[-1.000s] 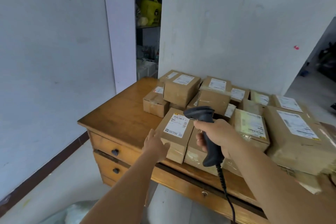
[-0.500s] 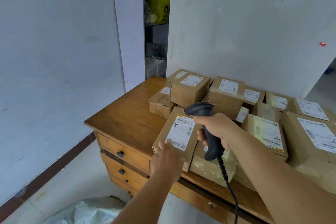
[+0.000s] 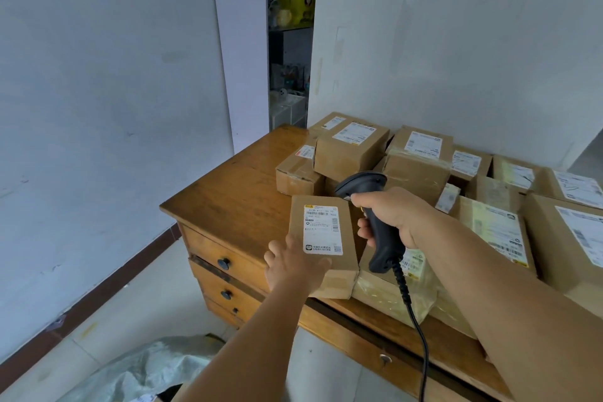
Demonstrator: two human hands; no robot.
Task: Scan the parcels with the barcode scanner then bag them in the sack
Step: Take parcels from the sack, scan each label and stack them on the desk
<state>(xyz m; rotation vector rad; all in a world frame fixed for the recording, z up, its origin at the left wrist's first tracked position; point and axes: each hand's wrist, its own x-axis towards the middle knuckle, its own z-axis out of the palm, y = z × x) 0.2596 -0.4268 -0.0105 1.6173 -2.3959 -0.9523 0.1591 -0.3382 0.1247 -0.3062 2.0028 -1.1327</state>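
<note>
White walls [image 3: 98, 91], pale floor [image 3: 137, 300], wooden drawer desk [image 3: 235, 192], perhaps shelving [image 3: 290, 29] behind.

Parcels [image 3: 421, 160]: on desk [image 3: 235, 192], right half.
Sack [image 3: 140, 372]: on floor, left of and in front of the desk.

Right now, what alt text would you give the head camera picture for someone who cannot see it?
A person's right hand grips a black corded barcode scanner beside a labelled cardboard parcel that the left hand holds at the near edge of a wooden desk. More taped parcels are piled behind, and a pale sack lies on the floor below.
</note>
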